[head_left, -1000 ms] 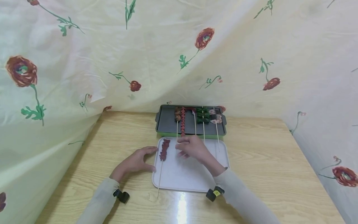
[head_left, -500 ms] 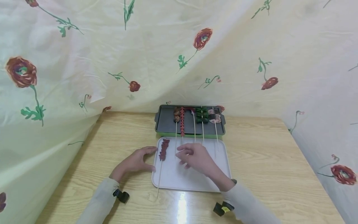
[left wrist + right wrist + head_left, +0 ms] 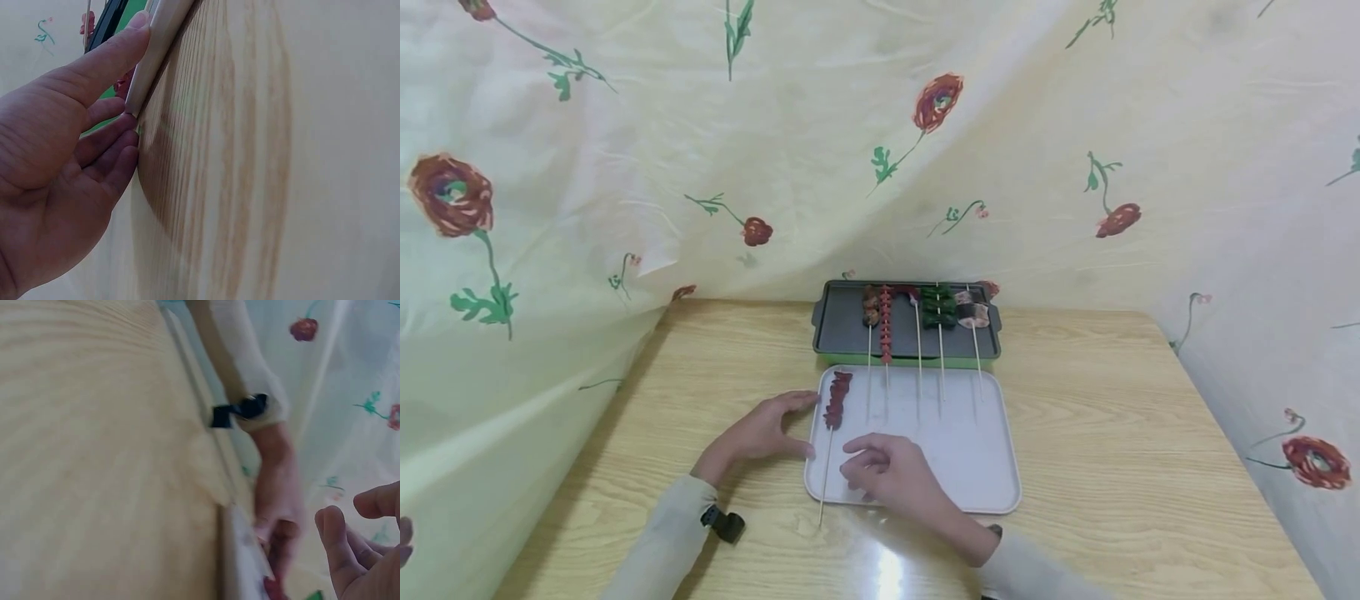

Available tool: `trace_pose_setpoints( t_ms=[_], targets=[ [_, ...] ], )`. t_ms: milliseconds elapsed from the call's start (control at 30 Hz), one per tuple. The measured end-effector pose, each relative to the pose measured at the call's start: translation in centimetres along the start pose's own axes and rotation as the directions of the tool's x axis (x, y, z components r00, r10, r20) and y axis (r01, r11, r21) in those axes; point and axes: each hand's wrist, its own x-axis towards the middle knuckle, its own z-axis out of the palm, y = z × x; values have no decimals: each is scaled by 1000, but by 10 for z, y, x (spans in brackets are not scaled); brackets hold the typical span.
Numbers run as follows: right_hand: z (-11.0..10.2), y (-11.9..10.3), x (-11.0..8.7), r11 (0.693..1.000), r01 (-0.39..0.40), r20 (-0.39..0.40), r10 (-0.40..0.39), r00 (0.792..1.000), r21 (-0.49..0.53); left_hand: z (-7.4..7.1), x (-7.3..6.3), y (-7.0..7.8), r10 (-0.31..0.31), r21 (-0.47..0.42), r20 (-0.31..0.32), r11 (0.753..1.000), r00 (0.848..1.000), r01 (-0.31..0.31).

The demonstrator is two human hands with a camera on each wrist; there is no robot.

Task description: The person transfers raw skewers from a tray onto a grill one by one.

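A white tray [image 3: 955, 467] lies on the table, with one dark red meat skewer [image 3: 837, 400] along its left side, its stick passing over the front rim. My left hand [image 3: 767, 429] rests at the tray's left edge, thumb and fingers spread apart. In the left wrist view the thumb of the left hand [image 3: 56, 150] touches the rim and the fingertips meet the edge lower down. Over the tray's front part hovers my right hand [image 3: 887, 475], fingers loosely bent with nothing between them, just right of the meat skewer's stick. The right wrist view shows its fingers apart.
Behind the tray stands a dark grill pan [image 3: 842, 333] with a green base. Several skewers lie on it, among them a green vegetable skewer [image 3: 938, 307] and a thin red one [image 3: 886, 325]; their sticks reach over the tray. A flowered cloth [image 3: 775, 125] hangs behind the table.
My right hand has drawn back from the sticks at the pan, toward me and slightly left, over the tray's front. The left hand has stayed at the tray's edge.
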Motion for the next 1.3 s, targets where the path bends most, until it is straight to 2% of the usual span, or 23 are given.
trace_pose_setpoints(
  t_ms=[200,300,500,1000,1300],
  targets=[
    [19,18,-8,999,-36,40,35,999,19,0,0,-2,20,13,-5,1000,1000,-20],
    [28,25,-12,995,-84,60,80,995,52,0,0,-2,20,17,-5,1000,1000,-20],
    [39,31,-15,987,-147,53,144,988,68,0,-1,-1,20,16,-5,1000,1000,-19],
    [49,44,-8,958,-207,88,193,977,197,1,0,-2,9,-4,-3,1000,1000,-9],
    [54,49,-6,921,-258,104,238,966,292,0,-1,-2,23,2,-1,1000,1000,-23]
  ],
)
